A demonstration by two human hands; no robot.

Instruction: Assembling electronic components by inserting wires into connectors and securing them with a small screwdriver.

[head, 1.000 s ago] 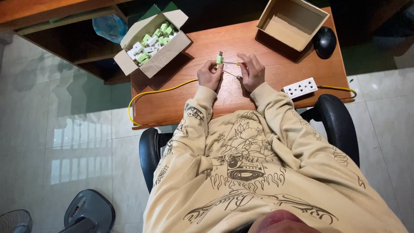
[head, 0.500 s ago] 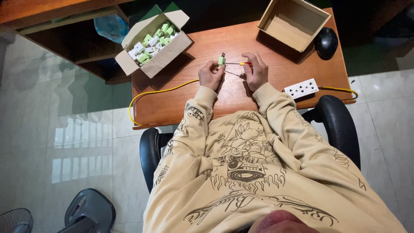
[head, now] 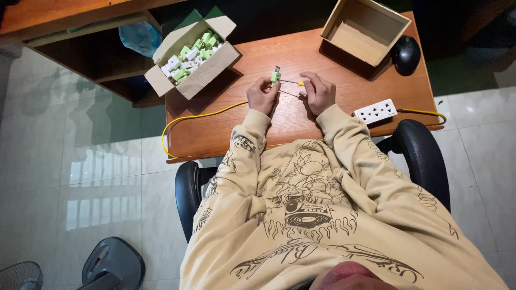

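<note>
Near the middle of the table (head: 333, 129), just above centre frame, the left hand (head: 262, 96) is curled shut around a small green plug (head: 276, 75), pinching it so the metal prongs point up and away from the body. That grip keeps the prong end clear and steady, in my judgement so the tool can reach it. The right hand (head: 318, 92) is closed on a thin screwdriver (head: 293, 83) with a yellow handle, its shaft lying nearly level and its tip meeting the plug just below the prongs. Both hands rest their heels on the wood, close together, which would steady fine work.

To the upper left, an open cardboard box (head: 207, 72) sits at the table's corner, tilted, flaps spread; it holds a loose heap of green and white plugs (head: 188, 56) like the one in hand, within easy reach of the left hand. At upper right a second box (head: 365, 29) stands open, and it appears to hold nothing. A black mouse (head: 406, 53) lies just right of it.

A white power strip (head: 376, 111) lies at the right edge of the table, beside the right sleeve, with its yellow cable (head: 424, 111) running off right. Another yellow cable (head: 199, 115) curves off the left of the table.
</note>
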